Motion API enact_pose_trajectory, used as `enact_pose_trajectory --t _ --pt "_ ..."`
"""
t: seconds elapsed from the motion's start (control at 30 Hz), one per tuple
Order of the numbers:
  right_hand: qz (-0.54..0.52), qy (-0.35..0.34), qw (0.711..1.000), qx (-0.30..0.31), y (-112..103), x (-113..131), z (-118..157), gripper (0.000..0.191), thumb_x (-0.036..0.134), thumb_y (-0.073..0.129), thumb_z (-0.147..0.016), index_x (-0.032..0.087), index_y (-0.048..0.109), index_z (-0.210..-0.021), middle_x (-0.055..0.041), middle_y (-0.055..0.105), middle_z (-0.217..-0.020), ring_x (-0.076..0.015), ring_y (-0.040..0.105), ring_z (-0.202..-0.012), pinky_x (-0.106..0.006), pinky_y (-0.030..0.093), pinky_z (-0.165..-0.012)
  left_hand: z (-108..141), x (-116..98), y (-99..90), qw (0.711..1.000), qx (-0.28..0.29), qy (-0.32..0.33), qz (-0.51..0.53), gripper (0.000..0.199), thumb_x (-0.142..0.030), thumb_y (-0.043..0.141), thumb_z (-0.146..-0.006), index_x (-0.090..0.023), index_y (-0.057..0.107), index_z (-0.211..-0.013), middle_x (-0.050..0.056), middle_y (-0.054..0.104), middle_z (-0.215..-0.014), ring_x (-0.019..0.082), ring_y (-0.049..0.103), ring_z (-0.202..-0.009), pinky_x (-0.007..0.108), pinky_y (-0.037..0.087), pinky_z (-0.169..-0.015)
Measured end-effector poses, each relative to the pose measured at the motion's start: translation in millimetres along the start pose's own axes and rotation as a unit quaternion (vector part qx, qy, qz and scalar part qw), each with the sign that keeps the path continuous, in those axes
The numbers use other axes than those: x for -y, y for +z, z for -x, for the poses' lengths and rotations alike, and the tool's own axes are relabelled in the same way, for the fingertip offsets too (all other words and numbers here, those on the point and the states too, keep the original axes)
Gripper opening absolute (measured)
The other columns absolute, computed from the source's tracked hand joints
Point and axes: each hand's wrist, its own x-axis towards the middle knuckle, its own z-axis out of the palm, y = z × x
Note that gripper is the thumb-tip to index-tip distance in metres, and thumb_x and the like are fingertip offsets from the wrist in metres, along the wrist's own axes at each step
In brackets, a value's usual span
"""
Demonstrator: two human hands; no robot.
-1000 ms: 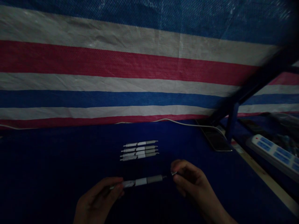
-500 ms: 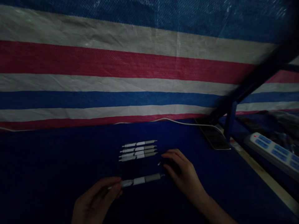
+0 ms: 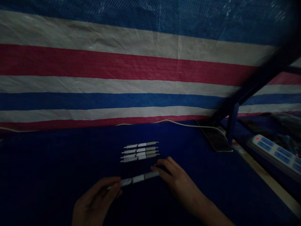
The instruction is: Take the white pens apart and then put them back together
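My left hand [image 3: 98,197] pinches the clip end of a white and grey click pen [image 3: 138,179], held nearly level with its grey grip pointing right. My right hand [image 3: 176,177] is at the pen's tip end, thumb and index finger close together. A tiny dark, shiny bit [image 3: 155,165] shows at these fingertips, too small to name. The thumb lies just behind the pen's grey end; whether it touches is unclear. Beyond my hands, several matching pens [image 3: 141,150] lie side by side, tips to the right.
The blue tabletop [image 3: 58,157] meets a striped tarp [image 3: 117,66] at the back. A white cable [image 3: 183,124] runs along that edge to a dark phone-like slab [image 3: 216,139]. Right of a dark metal frame [image 3: 232,119] lies a power strip [image 3: 277,150] with a red light.
My right hand has moved left and slightly down, bringing its fingertips to the pen's tip. The pen's tip end has tilted up a little; the row of pens is unmoved.
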Motion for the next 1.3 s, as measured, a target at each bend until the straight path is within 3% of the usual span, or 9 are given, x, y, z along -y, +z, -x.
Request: enact_pose_trajectory --t 0.17,0.47,0.57,0.83,1.03,1.1,1.17,1.23,1.3 --pt "-0.008 0.010 1.000 -0.019 -4.6 -0.1 -0.1 0.024 0.004 0.050 -0.091 0.017 0.067 -0.101 -0.0087 0.066 -0.085 -0.0243 0.056 -0.078 -0.038 0.051 -0.069 -2.6 -0.8 -0.9 1.000 -0.011 0.001 0.005 0.026 -0.040 0.083 -0.063 -0.020 0.079 -0.079 0.003 0.080 -0.075 0.020 0.076 -0.069 0.018 0.062 -0.065" --pt "-0.081 0.114 0.986 -0.092 -8.2 -13.2 0.5 0.017 0.004 0.051 -0.087 0.021 0.056 -0.089 -0.0028 0.060 -0.080 -0.0191 0.058 -0.075 -0.030 0.050 -0.064 -5.2 -1.8 -1.6 1.000 -0.013 -0.008 0.027 0.027 -0.039 0.085 -0.061 -0.021 0.079 -0.080 0.002 0.080 -0.077 0.020 0.076 -0.069 0.017 0.061 -0.065" --pt "-0.097 0.122 0.983 -0.094 -7.6 -12.5 -2.6 0.021 0.001 0.053 -0.083 0.021 0.058 -0.089 -0.0038 0.062 -0.088 -0.0212 0.058 -0.082 -0.036 0.049 -0.074 -3.7 -3.2 -0.4 1.000 -0.011 -0.008 0.020 0.026 -0.039 0.085 -0.061 -0.021 0.079 -0.079 0.002 0.080 -0.076 0.019 0.076 -0.067 0.017 0.061 -0.064" --pt "-0.136 0.142 0.976 -0.095 -3.3 -11.8 -6.5 0.025 0.000 0.054 -0.079 0.021 0.061 -0.090 -0.0045 0.063 -0.089 -0.0228 0.059 -0.084 -0.042 0.048 -0.082 -4.8 -3.1 0.4 1.000 -0.003 -0.010 0.019 0.025 -0.040 0.084 -0.062 -0.021 0.079 -0.077 0.002 0.080 -0.075 0.019 0.076 -0.067 0.016 0.061 -0.064" --pt "-0.175 0.162 0.963 -0.124 -15.4 -3.2 -1.5 0.029 0.006 0.049 -0.084 0.020 0.060 -0.107 -0.0065 0.060 -0.096 -0.0226 0.058 -0.091 -0.036 0.048 -0.080 -2.0 -2.6 0.9 1.000 -0.004 0.009 0.001 0.020 -0.038 0.082 -0.064 -0.023 0.079 -0.078 0.000 0.080 -0.074 0.017 0.075 -0.066 0.013 0.059 -0.063" --pt "-0.215 0.181 0.954 -0.108 -21.2 6.5 2.8 0.021 0.015 0.046 -0.091 0.020 0.059 -0.107 -0.0030 0.059 -0.086 -0.0193 0.059 -0.079 -0.030 0.048 -0.070 1.3 -4.7 1.8 1.000 0.005 0.018 -0.021 0.019 -0.038 0.081 -0.065 -0.023 0.079 -0.078 0.001 0.079 -0.072 0.017 0.075 -0.065 0.015 0.060 -0.063" --pt "-0.299 0.212 0.930 -0.037 -24.5 17.3 7.2 0.018 0.028 0.046 -0.096 0.021 0.062 -0.102 0.0010 0.056 -0.074 -0.0159 0.055 -0.066 -0.025 0.043 -0.058 5.0 -7.4 3.2 0.998 0.022 0.032 -0.048 0.017 -0.037 0.079 -0.067 -0.024 0.079 -0.078 0.001 0.079 -0.072 0.019 0.076 -0.065 0.017 0.060 -0.062" --pt "-0.368 0.226 0.901 0.042 -23.8 26.3 11.0 0.026 0.037 0.046 -0.097 0.019 0.064 -0.089 0.0033 0.052 -0.065 -0.0132 0.049 -0.058 -0.023 0.036 -0.051 8.2 -10.1 5.1 0.994 0.050 0.053 -0.082 0.014 -0.035 0.076 -0.069 -0.026 0.078 -0.079 0.000 0.079 -0.072 0.019 0.076 -0.065 0.018 0.060 -0.061" --pt "-0.401 0.234 0.882 0.081 -20.1 31.6 13.7 0.034 0.039 0.044 -0.098 0.018 0.061 -0.078 0.0045 0.049 -0.060 -0.0111 0.044 -0.053 -0.022 0.032 -0.048 10.2 -12.5 7.2 0.986 0.086 0.076 -0.118 0.009 -0.033 0.073 -0.073 -0.027 0.078 -0.079 0.000 0.078 -0.070 0.019 0.075 -0.064 0.018 0.059 -0.060"
